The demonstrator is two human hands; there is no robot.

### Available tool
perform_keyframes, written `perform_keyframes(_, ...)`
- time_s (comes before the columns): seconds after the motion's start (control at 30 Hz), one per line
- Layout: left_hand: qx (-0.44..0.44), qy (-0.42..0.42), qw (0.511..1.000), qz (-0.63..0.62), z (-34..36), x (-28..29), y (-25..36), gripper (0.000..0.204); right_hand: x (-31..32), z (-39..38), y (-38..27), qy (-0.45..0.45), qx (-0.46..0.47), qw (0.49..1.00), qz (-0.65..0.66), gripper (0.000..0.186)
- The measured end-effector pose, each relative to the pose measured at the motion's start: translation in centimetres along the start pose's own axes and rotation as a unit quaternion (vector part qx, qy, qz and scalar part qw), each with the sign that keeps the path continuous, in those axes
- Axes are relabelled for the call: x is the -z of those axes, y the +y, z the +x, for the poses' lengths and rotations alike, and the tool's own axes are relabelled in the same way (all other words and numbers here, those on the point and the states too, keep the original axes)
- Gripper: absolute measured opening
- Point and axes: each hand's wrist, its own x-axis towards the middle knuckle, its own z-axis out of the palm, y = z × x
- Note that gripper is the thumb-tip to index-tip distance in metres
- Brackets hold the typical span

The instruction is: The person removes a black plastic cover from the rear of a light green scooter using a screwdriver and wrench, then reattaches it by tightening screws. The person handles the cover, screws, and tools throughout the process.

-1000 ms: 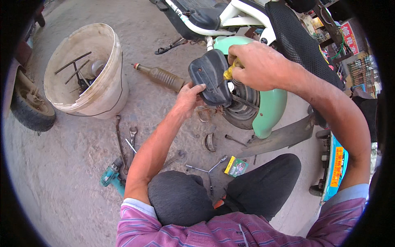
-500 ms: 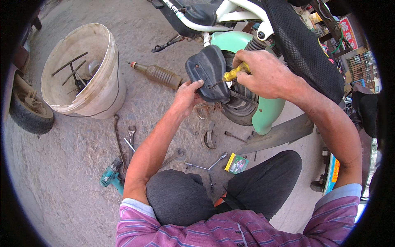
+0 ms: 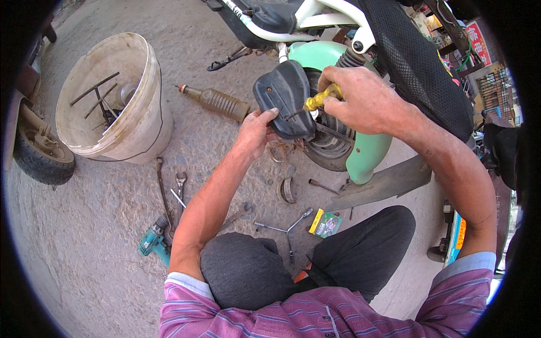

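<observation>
Holding a dull black, rounded cover in the left hand, at the left edge of the wheel; gripping a yellow screwdriver in the right hand, pointing it at the cover.

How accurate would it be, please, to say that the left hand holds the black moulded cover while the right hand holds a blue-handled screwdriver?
Only the colour is wrong: the head view shows the right hand holding a yellow-handled screwdriver, not a blue one. The left hand does hold the black moulded cover.
</observation>
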Motion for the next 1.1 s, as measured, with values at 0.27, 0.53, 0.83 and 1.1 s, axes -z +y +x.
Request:
perform_keyframes(0.27,-0.010,0.008,1.000,-0.016,0.5,0.3,-0.5,0.037,-0.8,-0.2,0.9,0.026,0.075,0.997,-0.025,0.027)
perform_keyframes(0.53,-0.022,0.025,0.999,-0.008,0.7,0.2,-0.9,0.037,0.0,0.1,0.9,-0.055,0.004,0.998,-0.004,0.024)
perform_keyframes(0.83,-0.012,0.023,1.000,0.018,0.3,0.0,-0.2,0.035,0.1,0.2,1.8,-0.027,0.136,0.990,-0.004,0.022)
perform_keyframes(1.1,-0.007,0.017,1.000,0.018,0.2,-0.1,0.2,0.036,0.0,0.3,1.6,-0.013,0.149,0.988,-0.030,0.023)
